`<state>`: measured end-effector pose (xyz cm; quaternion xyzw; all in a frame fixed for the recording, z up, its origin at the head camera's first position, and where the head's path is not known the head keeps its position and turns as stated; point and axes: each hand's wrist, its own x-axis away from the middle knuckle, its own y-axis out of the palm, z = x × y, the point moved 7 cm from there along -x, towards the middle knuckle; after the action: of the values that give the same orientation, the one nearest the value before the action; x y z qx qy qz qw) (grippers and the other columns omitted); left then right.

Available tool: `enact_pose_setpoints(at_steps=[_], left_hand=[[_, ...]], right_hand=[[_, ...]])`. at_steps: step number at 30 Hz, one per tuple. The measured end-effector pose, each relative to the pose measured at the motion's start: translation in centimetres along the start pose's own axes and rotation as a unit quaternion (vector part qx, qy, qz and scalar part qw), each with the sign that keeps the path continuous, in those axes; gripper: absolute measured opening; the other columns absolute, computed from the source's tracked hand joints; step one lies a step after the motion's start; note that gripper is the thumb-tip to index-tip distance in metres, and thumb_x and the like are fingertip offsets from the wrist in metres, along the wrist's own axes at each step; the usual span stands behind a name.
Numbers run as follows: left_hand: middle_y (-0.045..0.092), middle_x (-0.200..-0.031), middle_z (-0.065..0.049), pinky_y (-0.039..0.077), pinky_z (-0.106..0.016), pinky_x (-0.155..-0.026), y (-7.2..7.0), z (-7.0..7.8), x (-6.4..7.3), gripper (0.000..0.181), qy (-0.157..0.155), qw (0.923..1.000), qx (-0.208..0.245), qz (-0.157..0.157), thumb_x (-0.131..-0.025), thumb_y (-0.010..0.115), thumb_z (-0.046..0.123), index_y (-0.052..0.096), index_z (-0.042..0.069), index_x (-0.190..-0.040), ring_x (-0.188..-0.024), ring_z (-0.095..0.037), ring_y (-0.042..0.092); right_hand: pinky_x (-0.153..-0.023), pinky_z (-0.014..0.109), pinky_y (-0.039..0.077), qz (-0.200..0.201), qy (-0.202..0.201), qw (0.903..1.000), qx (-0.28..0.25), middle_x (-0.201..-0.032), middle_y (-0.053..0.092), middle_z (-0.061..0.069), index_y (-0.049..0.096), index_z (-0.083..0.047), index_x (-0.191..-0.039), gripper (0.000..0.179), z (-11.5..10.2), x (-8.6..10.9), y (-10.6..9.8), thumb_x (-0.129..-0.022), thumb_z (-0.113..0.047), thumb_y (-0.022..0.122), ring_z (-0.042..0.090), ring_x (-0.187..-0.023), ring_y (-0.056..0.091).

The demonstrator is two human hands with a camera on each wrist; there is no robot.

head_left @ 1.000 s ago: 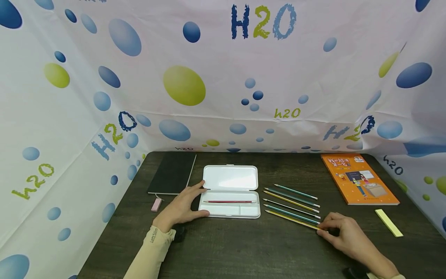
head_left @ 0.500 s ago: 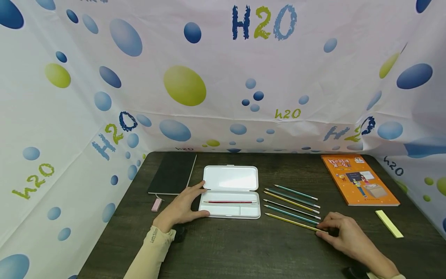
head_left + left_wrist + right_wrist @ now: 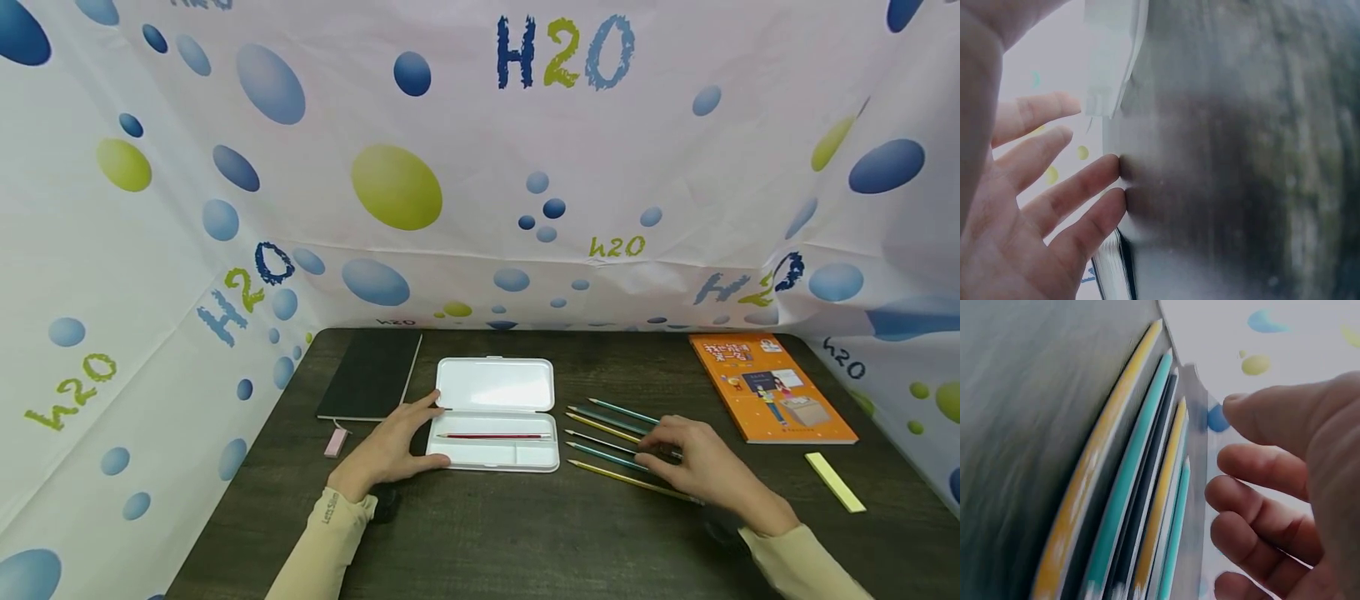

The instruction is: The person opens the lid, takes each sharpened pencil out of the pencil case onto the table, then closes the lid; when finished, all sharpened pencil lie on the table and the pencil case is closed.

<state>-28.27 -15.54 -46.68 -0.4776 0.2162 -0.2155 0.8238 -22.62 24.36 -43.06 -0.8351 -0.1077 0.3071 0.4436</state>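
Note:
A white pencil case lies with its lid up in the head view, a red pencil in its tray. My left hand rests at the case's left side, thumb and a fingertip touching its edge; its fingers are spread in the left wrist view. To the right, several pencils lie in a slanted row, the nearest a yellow pencil, with a teal pencil behind it. Above their blunt ends hovers my right hand. In the right wrist view its loosely bent fingers are apart from the pencils and hold nothing.
A black notebook lies at the back left, a pink eraser-like piece with a cord before it. An orange book lies at the back right, a yellow strip nearer. A printed cloth stands behind the dark table.
The nearest yellow pencil shifted slightly toward me under my right fingers. My right hand then let go of its end and moved left and away from me over the row. The left hand stayed put.

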Motion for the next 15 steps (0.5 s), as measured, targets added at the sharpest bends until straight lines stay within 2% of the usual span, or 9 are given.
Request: enact_pose_setpoints(at_steps=[7, 15], left_hand=[[0.030, -0.161, -0.008, 0.038, -0.054, -0.109, 0.0, 0.0, 0.0, 0.080, 0.002, 1.0000, 0.000, 0.000, -0.083, 0.076, 0.056, 0.053, 0.009, -0.143, -0.140, -0.035, 0.037], [0.030, -0.161, -0.009, 0.037, -0.054, -0.110, 0.0, 0.1, 0.0, 0.080, 0.001, 1.0000, 0.000, -0.001, -0.083, 0.075, 0.057, 0.053, 0.010, -0.143, -0.141, -0.035, 0.037]], right_hand=[[-0.059, 0.028, 0.053, -0.045, -0.010, 0.9981, -0.039, -0.085, 0.060, -0.014, 0.075, -0.014, -0.097, 0.011, -1.5, -3.5, 2.9, -0.087, -0.017, 0.079, -0.001, -0.069, 0.055], [-0.069, 0.032, 0.052, -0.064, -0.037, 0.9970, -0.023, -0.095, 0.066, -0.003, 0.075, -0.011, -0.103, 0.016, -3.7, -6.5, 6.0, -0.089, -0.020, 0.077, 0.011, -0.079, 0.060]])
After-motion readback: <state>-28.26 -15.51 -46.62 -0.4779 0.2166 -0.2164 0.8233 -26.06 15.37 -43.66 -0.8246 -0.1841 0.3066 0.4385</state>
